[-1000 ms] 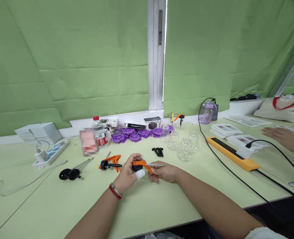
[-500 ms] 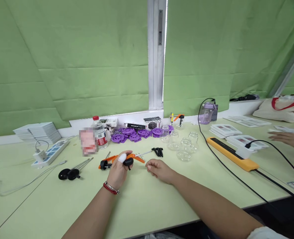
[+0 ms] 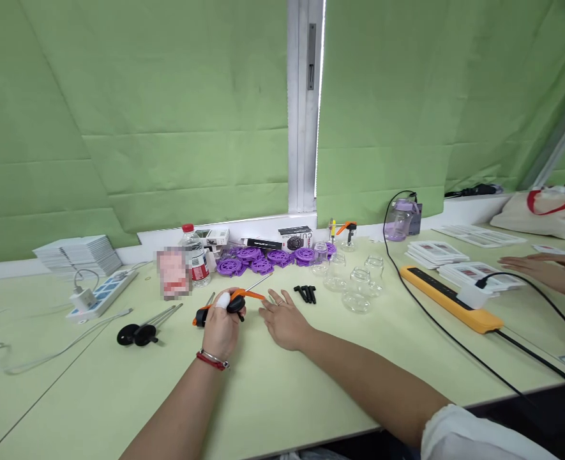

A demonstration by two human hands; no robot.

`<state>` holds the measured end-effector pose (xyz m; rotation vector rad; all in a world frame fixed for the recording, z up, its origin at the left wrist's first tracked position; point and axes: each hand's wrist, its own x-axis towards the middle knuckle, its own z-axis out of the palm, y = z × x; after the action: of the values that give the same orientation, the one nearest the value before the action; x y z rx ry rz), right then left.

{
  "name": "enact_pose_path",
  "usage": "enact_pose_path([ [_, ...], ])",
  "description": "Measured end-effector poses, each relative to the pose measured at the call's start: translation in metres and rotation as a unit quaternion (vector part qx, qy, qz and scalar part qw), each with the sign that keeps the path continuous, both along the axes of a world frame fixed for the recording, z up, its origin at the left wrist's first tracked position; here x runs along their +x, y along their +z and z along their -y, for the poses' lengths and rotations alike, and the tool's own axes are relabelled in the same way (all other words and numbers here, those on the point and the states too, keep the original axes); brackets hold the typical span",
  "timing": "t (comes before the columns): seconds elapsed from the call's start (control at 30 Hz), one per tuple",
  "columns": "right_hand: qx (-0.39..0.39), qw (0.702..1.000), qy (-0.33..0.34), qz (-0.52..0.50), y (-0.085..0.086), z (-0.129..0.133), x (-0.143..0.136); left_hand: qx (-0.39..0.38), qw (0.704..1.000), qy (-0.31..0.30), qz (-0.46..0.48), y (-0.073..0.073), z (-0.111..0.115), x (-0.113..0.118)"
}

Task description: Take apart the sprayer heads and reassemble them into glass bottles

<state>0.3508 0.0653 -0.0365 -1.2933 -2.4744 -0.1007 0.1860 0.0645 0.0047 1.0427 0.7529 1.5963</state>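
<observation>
Orange pump tool point(image 3: 241, 297) with black knob and thin metal rod: held low over the near-centre of the table point(image 3: 311, 396), rod slanting up toward the far right. Left hand point(image 3: 222, 322) closed around it; one fingertip wrapped in white. Right hand point(image 3: 285, 319) just right of it, palm down, fingers spread wide, holding nothing.

Count, moving outward: one more orange tool point(image 3: 200, 316) lying at the left hand; two black discs on rods point(image 3: 136, 333) further left; three short black pieces point(image 3: 306, 294) to the right; about five clear glass cups point(image 3: 356, 287); a heap of purple wheels point(image 3: 263, 259) far centre, number unclear. One water bottle point(image 3: 196, 255). Another person's hand point(image 3: 531, 268) at far right.
</observation>
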Motion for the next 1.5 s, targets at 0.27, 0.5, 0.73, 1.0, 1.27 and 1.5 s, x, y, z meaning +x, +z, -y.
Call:
enact_pose_path([
  [0.27, 0.024, 0.998, 0.058, -0.003, -0.006, 0.003, 0.001, -0.015, 1.000, -0.008, -0.010, -0.004, -0.002, -0.001],
  [0.5, 0.014, 0.994, 0.110, 0.001, -0.004, 0.013, -0.001, -0.019, 1.000, -0.007, -0.007, -0.009, -0.005, -0.002],
  [0.73, 0.017, 0.973, 0.213, 0.088, 0.004, 0.040, -0.004, -0.030, 0.999, -0.025, -0.024, -0.015, -0.005, -0.001],
  [1.0, 0.152, 0.938, 0.256, 0.176, 0.016, 0.058, -0.009, -0.053, 0.996, -0.046, -0.051, -0.016, -0.002, 0.007],
  [1.27, 0.156, 0.939, 0.280, 0.128, 0.020, 0.058, -0.010, -0.074, 0.989, -0.106, -0.075, -0.017, 0.007, 0.016],
  [1.5, 0.070, 0.897, 0.114, -0.422, 0.052, 0.038, 0.004, -0.088, 0.973, -0.209, -0.043, -0.022, 0.015, 0.027],
])
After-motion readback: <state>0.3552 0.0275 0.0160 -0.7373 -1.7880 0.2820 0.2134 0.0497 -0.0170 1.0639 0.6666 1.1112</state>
